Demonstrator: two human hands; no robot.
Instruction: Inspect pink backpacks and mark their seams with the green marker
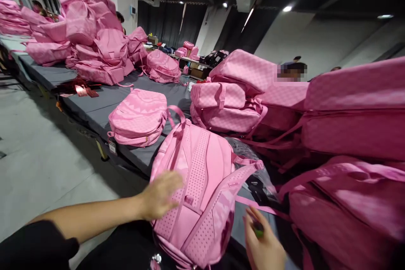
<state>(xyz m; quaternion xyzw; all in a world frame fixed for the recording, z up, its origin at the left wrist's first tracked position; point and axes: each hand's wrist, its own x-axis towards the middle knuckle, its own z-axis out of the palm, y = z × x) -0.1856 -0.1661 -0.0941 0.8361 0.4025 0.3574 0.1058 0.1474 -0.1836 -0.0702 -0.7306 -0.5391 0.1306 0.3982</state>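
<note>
A pink backpack (218, 152) lies in front of me with its back panel and padded shoulder straps facing up. My left hand (163, 194) is over the backpack's left strap, blurred by motion. Its fingers look stretched out and apart, with nothing seen in them; whether it touches the strap I cannot tell. To the right of the backpack, my right hand (264, 238) is closed around a small green object (258, 230), mostly hidden in the palm. A silvery charm (156, 258) shows at the backpack's lower left edge.
Another pink backpack (139, 116) lies beyond, at the edge of the grey-covered table (91, 109). Large pink bags (354, 122) are stacked close on the right. Clear plastic (265, 177) lies beside the backpack. A tall pink pile (95, 38) stands farther back. People are partly visible behind the bags.
</note>
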